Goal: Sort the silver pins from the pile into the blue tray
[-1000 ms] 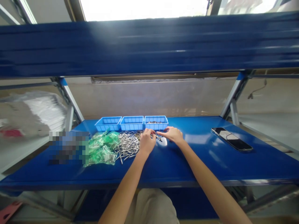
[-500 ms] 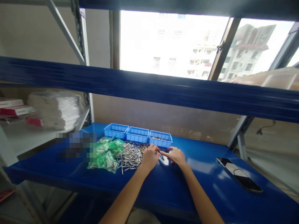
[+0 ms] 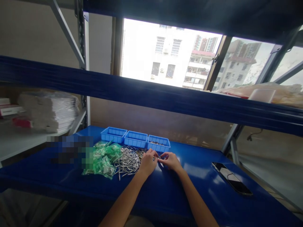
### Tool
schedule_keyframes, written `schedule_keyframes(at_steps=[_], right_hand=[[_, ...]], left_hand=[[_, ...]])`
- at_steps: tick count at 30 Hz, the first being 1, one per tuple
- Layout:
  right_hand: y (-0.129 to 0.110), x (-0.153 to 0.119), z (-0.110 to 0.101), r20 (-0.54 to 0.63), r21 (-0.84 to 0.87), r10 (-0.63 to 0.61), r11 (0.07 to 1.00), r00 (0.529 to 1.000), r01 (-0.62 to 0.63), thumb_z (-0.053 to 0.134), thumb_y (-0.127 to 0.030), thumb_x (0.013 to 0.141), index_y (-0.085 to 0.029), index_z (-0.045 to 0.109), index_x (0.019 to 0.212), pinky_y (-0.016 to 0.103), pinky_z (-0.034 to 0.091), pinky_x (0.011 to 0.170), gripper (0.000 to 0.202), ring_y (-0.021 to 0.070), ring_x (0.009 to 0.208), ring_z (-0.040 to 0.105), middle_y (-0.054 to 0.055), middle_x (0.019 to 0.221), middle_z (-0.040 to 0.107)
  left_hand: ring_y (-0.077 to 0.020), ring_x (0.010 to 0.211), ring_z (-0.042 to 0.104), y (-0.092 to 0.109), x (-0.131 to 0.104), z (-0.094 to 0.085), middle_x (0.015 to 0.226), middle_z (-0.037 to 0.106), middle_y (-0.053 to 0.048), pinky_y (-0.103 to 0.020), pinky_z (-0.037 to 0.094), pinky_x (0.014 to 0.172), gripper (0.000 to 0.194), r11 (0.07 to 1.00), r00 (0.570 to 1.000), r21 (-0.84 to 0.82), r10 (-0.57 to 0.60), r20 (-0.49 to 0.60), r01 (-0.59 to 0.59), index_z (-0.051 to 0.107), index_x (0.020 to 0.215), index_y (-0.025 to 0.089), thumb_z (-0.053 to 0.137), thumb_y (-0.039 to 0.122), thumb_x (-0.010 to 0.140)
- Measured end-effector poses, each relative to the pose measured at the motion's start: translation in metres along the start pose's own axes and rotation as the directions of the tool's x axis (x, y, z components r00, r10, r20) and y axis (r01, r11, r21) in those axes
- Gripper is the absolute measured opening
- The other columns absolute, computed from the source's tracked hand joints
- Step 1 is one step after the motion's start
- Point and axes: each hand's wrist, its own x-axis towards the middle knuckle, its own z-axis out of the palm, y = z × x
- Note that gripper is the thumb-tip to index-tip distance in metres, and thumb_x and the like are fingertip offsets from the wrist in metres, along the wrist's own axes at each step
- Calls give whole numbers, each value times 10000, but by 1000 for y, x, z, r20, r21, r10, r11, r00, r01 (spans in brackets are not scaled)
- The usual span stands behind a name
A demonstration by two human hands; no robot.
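Observation:
My left hand (image 3: 148, 163) is closed beside the right edge of a pile of slim silver metal rods (image 3: 129, 160); a few rods show at its fingertips. My right hand (image 3: 171, 161) faces it, thumb and forefinger pinched together at those same rod ends. What exactly lies in that pinch is too small to make out. Just behind the hands stands a blue bin (image 3: 159, 147) with some rods inside. Two more blue bins, a middle one (image 3: 136, 142) and a left one (image 3: 113, 136), continue the row.
Green plastic bags (image 3: 103, 159) of parts lie left of the pile. A phone (image 3: 232, 178) rests on the blue shelf (image 3: 189, 195) at right. A blue beam (image 3: 146, 94) crosses above the work area. Wrapped white stacks (image 3: 54, 110) sit on a neighbouring shelf at left.
My right hand's fingers have drawn in, from a reaching forefinger to a pinch against the rods at my left hand. The camera view has shifted slightly.

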Motion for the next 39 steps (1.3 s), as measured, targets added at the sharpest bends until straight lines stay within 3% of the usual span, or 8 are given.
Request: schedule_keyframes(at_steps=[7,39], right_hand=[[-11,-4,0,-43,-114,-131,985,990,126,598,-459,669,-214,695,763,212,374,523,280,154,607,610,9,628,665],[-20,-7,0,-97,-147,-146,981,985,131,556,-398,727,-253,677,829,212,332,519,215,143,635,595,-16,683,665]], left_hand=[[-111,682,504,1,0,-3,834,548,-13,-276,380,737,142,1000,1000,17,-4,21,3,573,766,179,448,111,764],[-119,708,523,0,0,-4,836,553,-4,-299,368,769,135,998,1000,68,11,29,-13,568,769,189,446,131,774]])
